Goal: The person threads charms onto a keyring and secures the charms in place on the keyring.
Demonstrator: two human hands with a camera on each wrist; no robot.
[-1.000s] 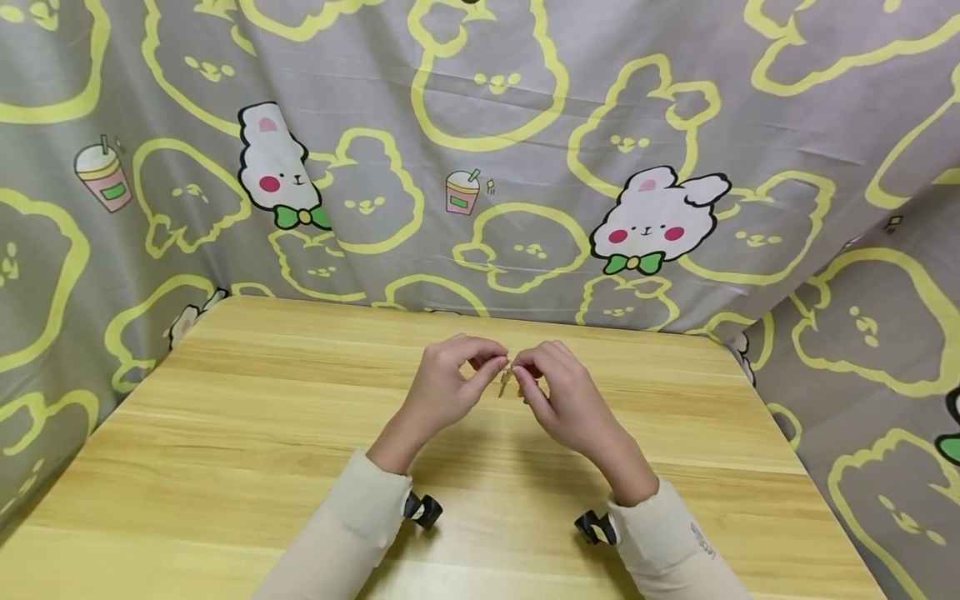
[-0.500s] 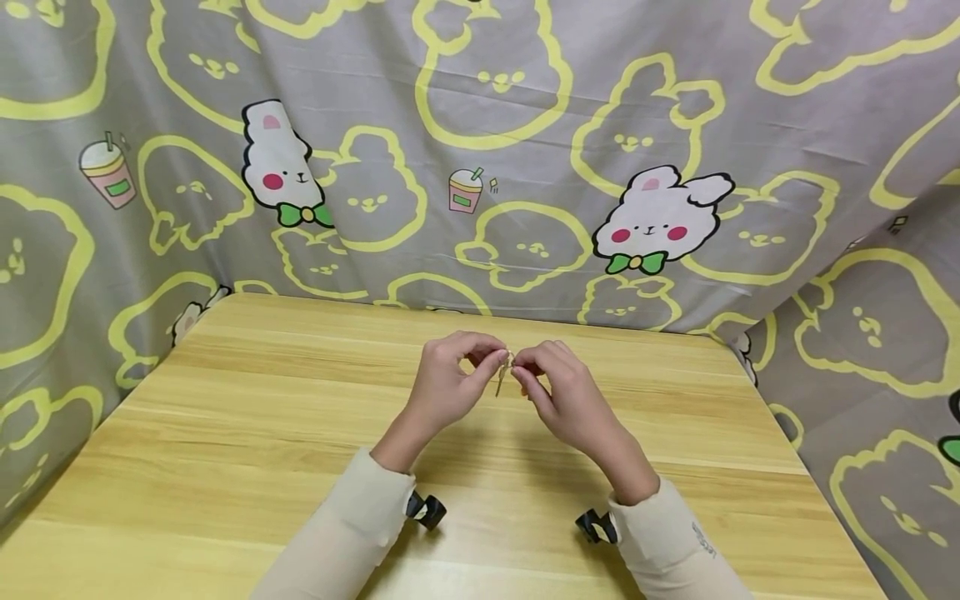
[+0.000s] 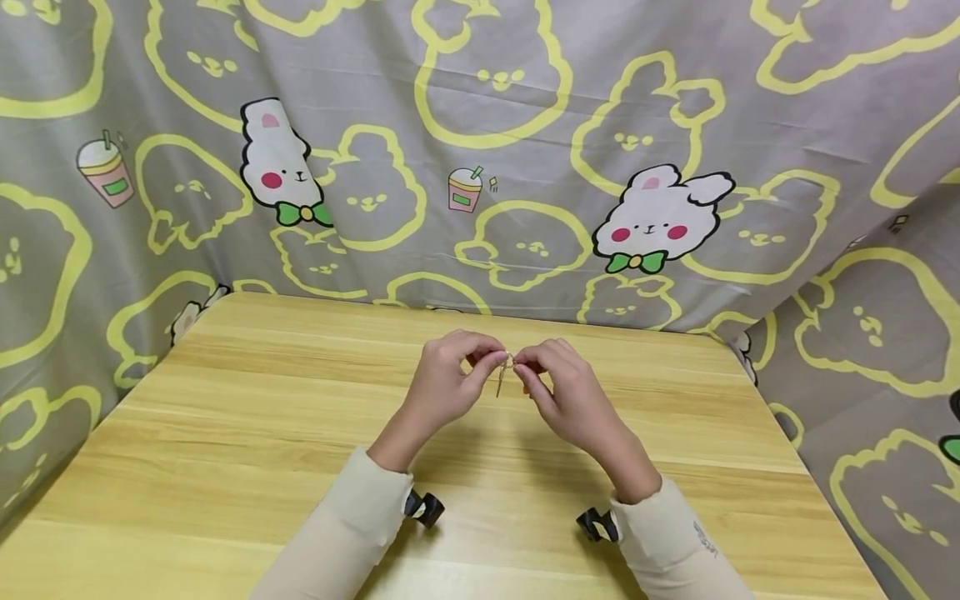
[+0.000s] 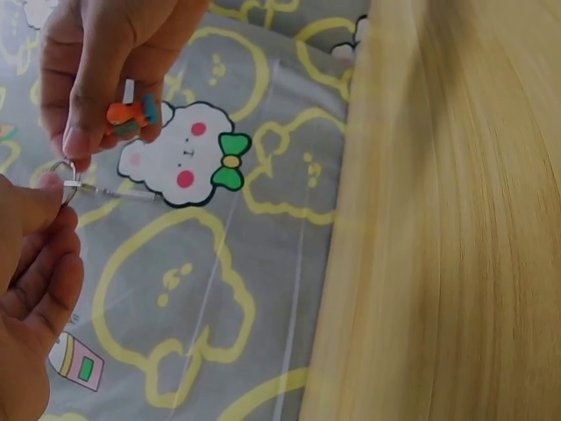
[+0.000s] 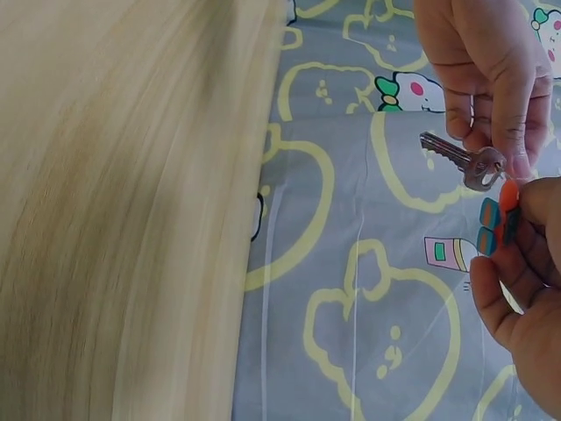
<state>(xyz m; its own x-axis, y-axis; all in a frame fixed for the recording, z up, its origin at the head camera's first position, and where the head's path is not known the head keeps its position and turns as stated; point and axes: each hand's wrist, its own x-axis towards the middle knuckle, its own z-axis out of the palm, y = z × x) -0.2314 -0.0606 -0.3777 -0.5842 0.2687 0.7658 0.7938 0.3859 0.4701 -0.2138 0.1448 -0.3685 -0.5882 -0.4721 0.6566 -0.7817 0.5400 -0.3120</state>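
Above the middle of the wooden table (image 3: pixel 225 433): left hand (image 3: pixel 442 387) and right hand (image 3: pixel 570 400) raised together, fingertips nearly touching. Pinched by the left at its ring, a metal key (image 5: pixel 456 158); gripped in the right, a small orange-and-teal charm (image 5: pixel 495 219) (shape unclear). Behind, at the far side, a grey rabbit-print cloth (image 3: pixel 525 125).

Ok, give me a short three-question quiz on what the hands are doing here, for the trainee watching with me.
1. True or false: the key lies flat on the wooden table.
2. Which hand holds the orange and teal charm? A) left hand B) right hand C) neither
3. Fill in: the key hangs from a small metal ____ pinched between both hands.

Key: 1 false, it is held in the air between the hands. 2 B. 3 ring.
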